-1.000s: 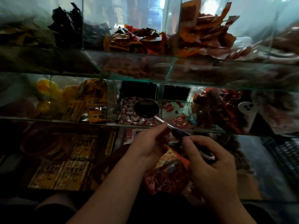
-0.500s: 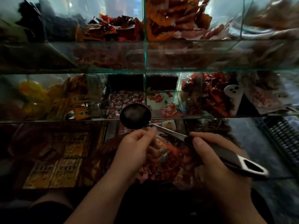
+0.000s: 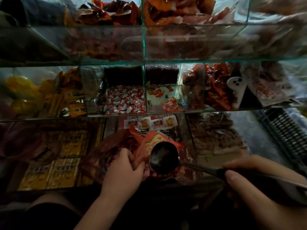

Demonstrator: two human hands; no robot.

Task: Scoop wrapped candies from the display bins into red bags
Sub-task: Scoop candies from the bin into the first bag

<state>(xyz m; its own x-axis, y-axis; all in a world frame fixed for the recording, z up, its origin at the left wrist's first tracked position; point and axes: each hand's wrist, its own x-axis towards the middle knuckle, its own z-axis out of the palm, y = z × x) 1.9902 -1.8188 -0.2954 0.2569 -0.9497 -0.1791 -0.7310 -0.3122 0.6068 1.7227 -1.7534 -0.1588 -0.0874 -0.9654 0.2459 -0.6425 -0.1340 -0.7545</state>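
Gripping the rim of the red bag [image 3: 149, 146], our left hand [image 3: 123, 170] keeps its fingers [image 3: 132, 163] curled and pinched on the plastic, holding the mouth open low in the middle. Just right of it, the dark scoop [image 3: 163, 157] hangs bowl-first over the bag; its contents are too dim to tell. Our right hand [image 3: 259, 188] has its fingers [image 3: 232, 175] wrapped tight on the scoop handle. Behind, glass display bins [image 3: 143, 60] rise in tiers; one middle bin holds red-and-white wrapped candies [image 3: 125, 101]. A dark ridged rack [image 3: 285, 128] sits far right.
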